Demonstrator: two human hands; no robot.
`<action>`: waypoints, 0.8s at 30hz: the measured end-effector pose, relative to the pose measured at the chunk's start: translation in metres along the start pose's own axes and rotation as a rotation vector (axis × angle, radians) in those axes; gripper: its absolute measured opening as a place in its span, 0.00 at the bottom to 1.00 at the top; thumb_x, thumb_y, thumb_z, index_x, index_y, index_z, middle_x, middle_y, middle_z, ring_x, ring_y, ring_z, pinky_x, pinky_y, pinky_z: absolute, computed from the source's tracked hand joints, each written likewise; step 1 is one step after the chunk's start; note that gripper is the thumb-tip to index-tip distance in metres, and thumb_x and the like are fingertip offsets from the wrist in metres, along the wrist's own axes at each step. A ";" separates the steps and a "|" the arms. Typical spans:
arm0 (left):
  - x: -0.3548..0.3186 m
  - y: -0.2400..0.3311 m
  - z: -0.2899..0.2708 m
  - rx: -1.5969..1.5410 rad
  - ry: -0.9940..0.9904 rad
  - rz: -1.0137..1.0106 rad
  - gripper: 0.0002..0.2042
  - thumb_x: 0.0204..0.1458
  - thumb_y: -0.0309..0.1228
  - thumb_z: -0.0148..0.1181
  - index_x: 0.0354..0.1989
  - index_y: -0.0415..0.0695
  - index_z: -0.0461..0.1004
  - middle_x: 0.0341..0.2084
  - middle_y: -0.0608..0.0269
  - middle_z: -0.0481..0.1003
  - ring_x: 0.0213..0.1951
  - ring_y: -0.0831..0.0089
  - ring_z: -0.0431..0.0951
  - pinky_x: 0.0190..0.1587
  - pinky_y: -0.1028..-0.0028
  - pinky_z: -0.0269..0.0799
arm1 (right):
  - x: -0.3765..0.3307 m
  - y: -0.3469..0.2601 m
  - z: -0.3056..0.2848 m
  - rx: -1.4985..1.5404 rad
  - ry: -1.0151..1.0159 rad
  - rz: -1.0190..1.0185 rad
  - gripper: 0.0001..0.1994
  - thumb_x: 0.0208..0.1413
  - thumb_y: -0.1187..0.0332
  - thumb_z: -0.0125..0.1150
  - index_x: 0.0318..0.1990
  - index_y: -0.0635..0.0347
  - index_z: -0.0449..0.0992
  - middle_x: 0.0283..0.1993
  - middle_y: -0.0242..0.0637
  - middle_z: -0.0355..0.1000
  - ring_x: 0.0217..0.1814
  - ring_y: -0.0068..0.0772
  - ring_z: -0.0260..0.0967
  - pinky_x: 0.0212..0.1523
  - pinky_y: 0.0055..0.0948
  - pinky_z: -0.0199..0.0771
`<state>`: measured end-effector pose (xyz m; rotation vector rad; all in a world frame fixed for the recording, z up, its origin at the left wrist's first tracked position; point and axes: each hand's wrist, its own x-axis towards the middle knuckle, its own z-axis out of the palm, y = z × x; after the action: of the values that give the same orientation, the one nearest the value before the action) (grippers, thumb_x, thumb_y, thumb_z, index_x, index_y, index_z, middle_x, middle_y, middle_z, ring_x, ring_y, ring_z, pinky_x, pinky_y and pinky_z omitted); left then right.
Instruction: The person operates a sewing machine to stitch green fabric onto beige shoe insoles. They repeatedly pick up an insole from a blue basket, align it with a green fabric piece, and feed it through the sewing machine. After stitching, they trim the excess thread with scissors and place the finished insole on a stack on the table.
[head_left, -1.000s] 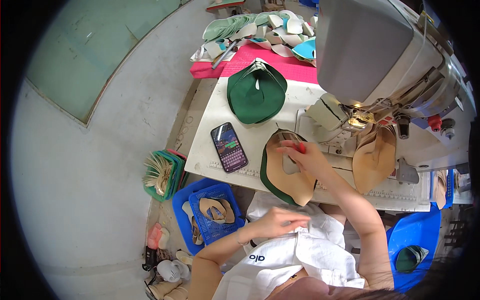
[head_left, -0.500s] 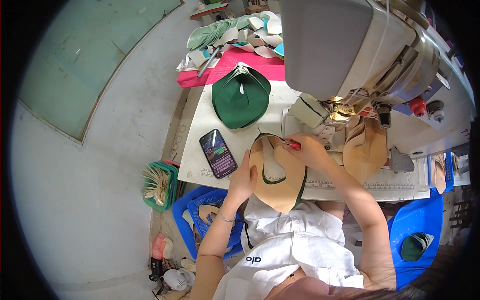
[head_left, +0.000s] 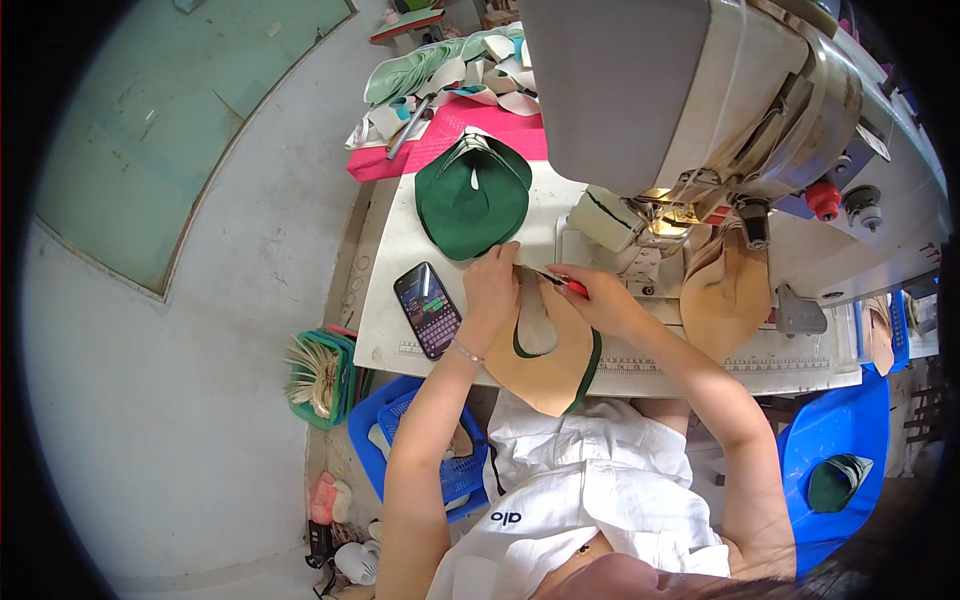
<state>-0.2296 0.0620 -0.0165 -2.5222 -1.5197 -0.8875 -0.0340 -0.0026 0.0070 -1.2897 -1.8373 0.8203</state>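
A tan, horseshoe-shaped shoe upper (head_left: 550,380) with a dark green underside lies over the table's front edge, its rounded end hanging toward my lap. My left hand (head_left: 490,295) is closed on its far left end, fingertips pinching near the top. From the right, my right hand (head_left: 612,305) grips small red-handled snips (head_left: 576,287), with the thin dark tip against the upper's far edge. That tip is too small to show whether its blades are apart. Just beyond my left fingers sits a stack of dark green uppers (head_left: 490,215).
A sewing machine (head_left: 630,90) overhangs the table at right, tan pieces (head_left: 725,310) beside its needle area. Left of my hands lies a phone (head_left: 428,310). Pale cut pieces are heaped on pink material (head_left: 480,125). Blue bins (head_left: 368,420) stand below the table on both sides.
My left hand has moved up from the upper's left side to its far end. The upper has shifted slightly left and nearer; the snips remain in my right hand.
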 end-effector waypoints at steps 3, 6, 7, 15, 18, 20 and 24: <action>0.002 -0.005 0.007 -0.054 0.004 -0.007 0.18 0.38 0.21 0.56 0.43 0.43 0.71 0.30 0.57 0.74 0.30 0.57 0.76 0.32 0.62 0.70 | 0.004 -0.015 -0.001 -0.095 0.046 0.034 0.19 0.51 0.64 0.59 0.49 0.64 0.72 0.40 0.48 0.72 0.41 0.50 0.71 0.41 0.39 0.71; 0.008 -0.006 0.002 -0.067 -0.091 -0.075 0.19 0.38 0.21 0.57 0.43 0.41 0.70 0.34 0.54 0.73 0.35 0.57 0.75 0.37 0.63 0.70 | 0.020 -0.032 0.004 -0.314 0.115 -0.016 0.21 0.49 0.64 0.60 0.50 0.64 0.72 0.42 0.45 0.69 0.43 0.49 0.70 0.42 0.40 0.71; 0.007 -0.003 -0.002 -0.084 -0.020 -0.070 0.19 0.39 0.22 0.58 0.44 0.41 0.70 0.36 0.53 0.72 0.38 0.56 0.74 0.39 0.63 0.70 | 0.026 -0.021 0.009 -0.340 0.102 -0.030 0.22 0.49 0.63 0.60 0.51 0.64 0.71 0.41 0.44 0.69 0.43 0.49 0.71 0.41 0.40 0.71; -0.051 0.071 -0.083 -1.206 -0.074 -0.500 0.22 0.57 0.41 0.53 0.53 0.39 0.64 0.50 0.58 0.67 0.47 0.64 0.69 0.50 0.66 0.64 | 0.028 -0.034 0.008 0.008 0.266 -0.225 0.28 0.45 0.75 0.60 0.58 0.58 0.67 0.35 0.40 0.66 0.35 0.35 0.71 0.32 0.32 0.72; -0.032 0.067 -0.106 -2.155 0.166 -0.853 0.26 0.58 0.44 0.50 0.58 0.37 0.60 0.53 0.59 0.66 0.53 0.66 0.67 0.53 0.66 0.64 | -0.011 -0.067 -0.009 -0.175 0.126 -0.450 0.30 0.42 0.77 0.62 0.58 0.58 0.67 0.36 0.38 0.65 0.34 0.30 0.70 0.27 0.25 0.70; -0.024 0.082 -0.134 -2.108 0.159 -0.687 0.24 0.57 0.36 0.52 0.59 0.36 0.58 0.53 0.57 0.67 0.53 0.65 0.69 0.56 0.66 0.63 | -0.031 -0.077 -0.015 -0.136 0.134 -0.563 0.32 0.40 0.74 0.66 0.58 0.59 0.67 0.37 0.38 0.65 0.34 0.29 0.70 0.26 0.23 0.70; -0.031 0.089 -0.152 -1.965 -0.013 -0.455 0.23 0.48 0.27 0.60 0.54 0.35 0.63 0.47 0.57 0.71 0.48 0.67 0.73 0.53 0.67 0.67 | -0.041 -0.106 -0.041 0.094 0.313 -0.577 0.32 0.36 0.75 0.69 0.55 0.61 0.68 0.41 0.39 0.66 0.33 0.30 0.70 0.26 0.23 0.69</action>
<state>-0.2339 -0.0596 0.1145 -2.5211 -1.2350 -3.8154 -0.0414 -0.0689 0.1074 -0.7141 -1.7529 0.3610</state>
